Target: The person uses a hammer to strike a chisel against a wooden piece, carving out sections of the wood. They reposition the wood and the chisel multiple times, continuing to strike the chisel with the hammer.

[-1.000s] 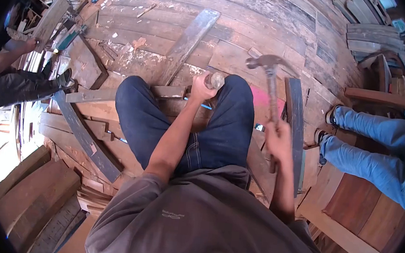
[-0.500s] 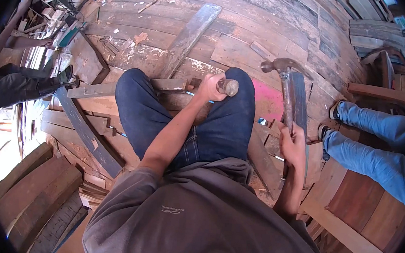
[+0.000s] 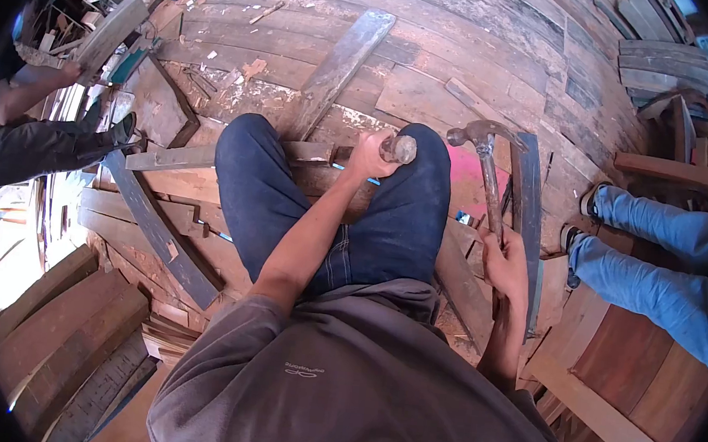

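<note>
Worn floorboards (image 3: 463, 37) reach out below my camera, littered with chips toward their far left corner. I see the left arm stretched forward between the left knee (image 3: 247, 140) and the right knee (image 3: 424, 147). Its left hand (image 3: 368, 157) is clenched around a round-ended tool (image 3: 400, 148), blunt end facing up at me beside the right knee; the rest is hidden from me. Outside the right thigh, I have the right hand (image 3: 506, 266) wrapped around the handle of a hammer (image 3: 491, 178). Its head stands forward of the fist, striking face toward the tool but apart from it. Below the left wrist I make out a blue stick (image 3: 373, 181). A beam (image 3: 181, 158) passes the left knee. Past the right knee lie a pink sheet (image 3: 465, 180) and a dark plank (image 3: 533, 179). Near the floor's left edge, another person's hand (image 3: 71, 72) holds a board (image 3: 115, 36).
</note>
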A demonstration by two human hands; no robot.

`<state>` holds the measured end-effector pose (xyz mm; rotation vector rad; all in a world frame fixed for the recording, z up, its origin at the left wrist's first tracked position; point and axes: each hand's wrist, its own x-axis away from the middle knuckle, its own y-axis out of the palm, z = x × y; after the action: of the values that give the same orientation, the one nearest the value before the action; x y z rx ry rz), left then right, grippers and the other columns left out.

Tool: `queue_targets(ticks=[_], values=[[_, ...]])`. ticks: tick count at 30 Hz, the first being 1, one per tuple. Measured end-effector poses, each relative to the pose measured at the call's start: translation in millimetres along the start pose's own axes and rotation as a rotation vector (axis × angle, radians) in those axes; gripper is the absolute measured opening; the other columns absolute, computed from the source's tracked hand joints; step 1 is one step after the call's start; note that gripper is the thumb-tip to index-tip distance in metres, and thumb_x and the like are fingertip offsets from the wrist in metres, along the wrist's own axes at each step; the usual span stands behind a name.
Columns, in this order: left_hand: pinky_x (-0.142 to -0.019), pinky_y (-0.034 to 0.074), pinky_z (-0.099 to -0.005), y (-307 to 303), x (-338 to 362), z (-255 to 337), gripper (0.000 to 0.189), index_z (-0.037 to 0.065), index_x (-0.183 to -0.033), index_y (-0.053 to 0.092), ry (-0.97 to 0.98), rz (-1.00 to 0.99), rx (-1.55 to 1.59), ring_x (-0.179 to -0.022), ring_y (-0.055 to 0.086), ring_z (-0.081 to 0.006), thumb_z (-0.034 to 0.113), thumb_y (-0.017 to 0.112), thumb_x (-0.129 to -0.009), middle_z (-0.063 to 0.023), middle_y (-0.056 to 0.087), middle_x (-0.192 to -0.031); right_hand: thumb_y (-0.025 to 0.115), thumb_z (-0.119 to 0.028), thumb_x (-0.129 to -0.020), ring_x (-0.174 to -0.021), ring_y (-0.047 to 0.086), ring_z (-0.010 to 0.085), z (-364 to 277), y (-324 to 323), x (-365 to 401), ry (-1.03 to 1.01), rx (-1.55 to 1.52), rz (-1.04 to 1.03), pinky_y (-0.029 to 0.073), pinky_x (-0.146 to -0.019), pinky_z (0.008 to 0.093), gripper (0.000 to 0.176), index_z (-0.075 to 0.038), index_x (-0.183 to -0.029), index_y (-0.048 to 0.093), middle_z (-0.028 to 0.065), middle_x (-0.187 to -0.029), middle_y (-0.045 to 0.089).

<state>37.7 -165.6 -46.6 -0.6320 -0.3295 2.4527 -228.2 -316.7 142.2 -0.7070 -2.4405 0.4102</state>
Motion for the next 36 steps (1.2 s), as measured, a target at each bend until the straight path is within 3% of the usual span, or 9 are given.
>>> queue_targets(ticks=[7,14,17,20,23,29,32,35,36], values=[[-0.056,0.049,-0.0377,3,-15,11,0.032,0.002,-0.074,0.055,0.019,-0.100,-0.016,-0.057,0.060,-0.0345,0.017,0.078,-0.058,-0.0160,0.058,-0.062,0.057,-0.016,-0.094,-0.052,0.036,0.0026,-3,-3,1,0.029,0.040,0.004,0.025,-0.047,0.0259,0.017,-0.003,-0.083,0.059,-0.0069,-0.057,0.037],[-0.058,0.049,-0.0405,-7,-30,17,0.034,0.004,-0.078,0.058,-0.001,0.010,-0.077,-0.065,0.063,-0.0379,0.019,0.081,-0.058,-0.0167,0.062,-0.067,0.057,-0.015,-0.094,-0.051,0.038,0.0040,-18,0,8,0.143,-0.092,-0.059,0.029,-0.047,0.0246,0.014,-0.001,-0.096,0.061,-0.0066,-0.059,0.042],[-0.058,0.049,-0.0385,-1,-22,1,0.029,0.003,-0.075,0.058,0.013,0.043,-0.059,-0.064,0.064,-0.0361,0.013,0.078,-0.057,-0.0173,0.062,-0.066,0.057,-0.015,-0.094,-0.052,0.040,0.0040,-23,3,6,0.138,-0.080,-0.039,0.031,-0.048,0.0238,0.015,-0.002,-0.101,0.062,-0.0057,-0.061,0.045],[-0.060,0.050,-0.0416,-6,-18,3,0.033,0.004,-0.076,0.058,-0.048,0.005,-0.089,-0.065,0.062,-0.0407,0.020,0.080,-0.058,-0.0163,0.062,-0.067,0.058,-0.016,-0.095,-0.053,0.042,0.0058,-23,8,0,0.066,-0.052,-0.011,0.032,-0.048,0.0258,0.018,-0.001,-0.103,0.060,-0.0029,-0.062,0.045],[-0.060,0.050,-0.0416,-4,-14,0,0.034,0.004,-0.077,0.058,-0.058,0.026,-0.076,-0.066,0.062,-0.0404,0.020,0.081,-0.058,-0.0163,0.063,-0.068,0.058,-0.019,-0.096,-0.053,0.042,0.0102,-12,12,-7,-0.070,0.119,-0.024,0.034,-0.049,0.0301,0.021,0.001,-0.101,0.059,0.0025,-0.062,0.046],[-0.059,0.049,-0.0410,-2,-6,-16,0.036,0.003,-0.080,0.060,-0.031,0.023,-0.110,-0.064,0.063,-0.0383,0.023,0.081,-0.058,-0.0158,0.063,-0.069,0.057,-0.025,-0.098,-0.060,0.060,0.0346,-12,60,-13,-0.336,0.253,0.093,0.042,-0.056,0.0421,0.028,0.003,-0.094,0.057,0.0217,-0.068,0.058],[-0.060,0.051,-0.0391,-5,-7,-13,0.036,0.002,-0.082,0.063,-0.058,0.019,-0.122,-0.067,0.067,-0.0351,0.023,0.081,-0.060,-0.0181,0.065,-0.071,0.055,-0.029,-0.100,-0.055,0.047,0.0150,4,72,-21,-0.269,0.297,0.046,0.035,-0.050,0.0337,0.033,0.004,-0.101,0.058,0.0129,-0.062,0.045],[-0.063,0.052,-0.0388,-9,-4,-10,0.039,-0.001,-0.088,0.066,-0.084,0.023,-0.124,-0.071,0.069,-0.0352,0.022,0.080,-0.060,-0.0198,0.067,-0.074,0.053,-0.028,-0.101,-0.054,0.045,0.0120,-19,50,-21,-0.388,0.146,0.119,0.033,-0.048,0.0321,0.033,0.004,-0.095,0.058,0.0087,-0.060,0.046],[-0.064,0.052,-0.0390,-9,-9,-12,0.040,-0.002,-0.090,0.066,-0.082,0.037,-0.119,-0.071,0.069,-0.0359,0.021,0.080,-0.059,-0.0202,0.067,-0.075,0.051,-0.026,-0.102,-0.053,0.042,0.0080,-40,36,-12,-0.293,0.106,0.102,0.031,-0.047,0.0292,0.031,0.000,-0.085,0.056,0.0020,-0.059,0.046]])
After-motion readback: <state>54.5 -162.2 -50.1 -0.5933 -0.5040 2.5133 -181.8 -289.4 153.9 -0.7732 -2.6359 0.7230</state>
